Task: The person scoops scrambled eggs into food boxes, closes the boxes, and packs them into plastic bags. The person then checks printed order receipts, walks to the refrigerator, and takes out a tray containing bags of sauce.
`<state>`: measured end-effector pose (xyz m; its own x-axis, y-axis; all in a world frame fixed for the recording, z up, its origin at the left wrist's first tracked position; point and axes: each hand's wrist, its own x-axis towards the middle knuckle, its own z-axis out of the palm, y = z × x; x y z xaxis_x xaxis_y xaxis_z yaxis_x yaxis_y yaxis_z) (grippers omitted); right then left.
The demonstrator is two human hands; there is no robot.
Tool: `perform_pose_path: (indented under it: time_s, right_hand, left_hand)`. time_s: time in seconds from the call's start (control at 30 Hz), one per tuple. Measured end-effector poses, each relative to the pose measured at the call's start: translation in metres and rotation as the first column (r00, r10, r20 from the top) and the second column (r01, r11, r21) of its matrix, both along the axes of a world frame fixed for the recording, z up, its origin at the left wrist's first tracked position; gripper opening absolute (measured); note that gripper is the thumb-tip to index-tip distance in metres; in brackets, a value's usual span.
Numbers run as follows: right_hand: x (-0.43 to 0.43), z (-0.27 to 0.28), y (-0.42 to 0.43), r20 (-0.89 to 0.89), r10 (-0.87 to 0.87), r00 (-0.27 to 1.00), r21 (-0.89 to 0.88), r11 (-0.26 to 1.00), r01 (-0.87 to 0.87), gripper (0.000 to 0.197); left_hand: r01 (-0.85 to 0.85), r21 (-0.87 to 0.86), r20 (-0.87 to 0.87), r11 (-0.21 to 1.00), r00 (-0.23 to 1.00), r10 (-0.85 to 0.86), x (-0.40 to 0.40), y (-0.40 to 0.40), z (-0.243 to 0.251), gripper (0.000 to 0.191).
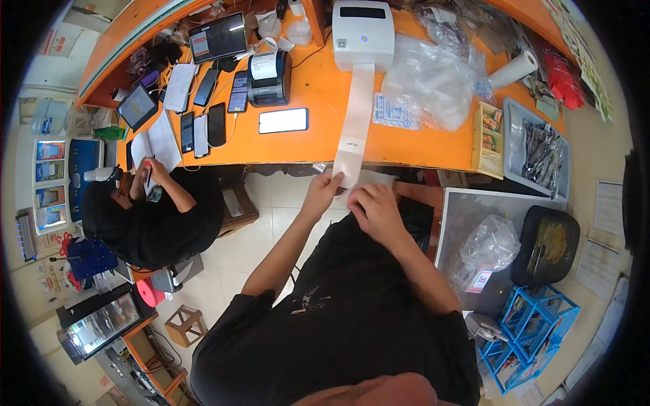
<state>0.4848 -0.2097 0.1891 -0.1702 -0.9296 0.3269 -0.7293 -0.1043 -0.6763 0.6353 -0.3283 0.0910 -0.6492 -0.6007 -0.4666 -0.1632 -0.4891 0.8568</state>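
Observation:
A long strip of label paper [358,109] runs from the front of a white label printer [363,51] over the orange counter's front edge. Some print shows near its lower part. My left hand [321,195] pinches the strip's lower end, thumb on top. Just right of that end, my right hand [375,209] has its fingers curled in close to the thumb. Whether anything thin is between those fingertips is hidden. Both hands are in front of the counter [315,147], above the floor. A phone with a lit white screen [283,121] lies left of the strip.
Clear plastic bags [431,81] lie right of the printer, near a grey tray of packaged items [538,147]. Several phones and a receipt printer [269,81] stand left. Another person [152,218] sits at left over an open notebook [157,147]. A wooden stool [185,325] stands behind.

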Motion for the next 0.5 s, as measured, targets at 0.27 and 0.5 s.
perform_pose_path:
  time_s: [0.27,0.5]
  right_hand:
    - [-0.053,0.063,0.087,0.617,-0.350,0.705,0.336,0.927,0.166,0.013]
    - [-0.056,0.084,0.205,0.489,-0.642,0.591,0.276,0.756,0.594,0.024]
  left_hand:
    - [0.234,-0.385,0.012,0.893,0.969,-0.248,-0.045,0.027,0.110,0.023]
    - [0.657,-0.578,-0.066,0.484,0.554,-0.830,-0.139,0.127,0.122,0.011]
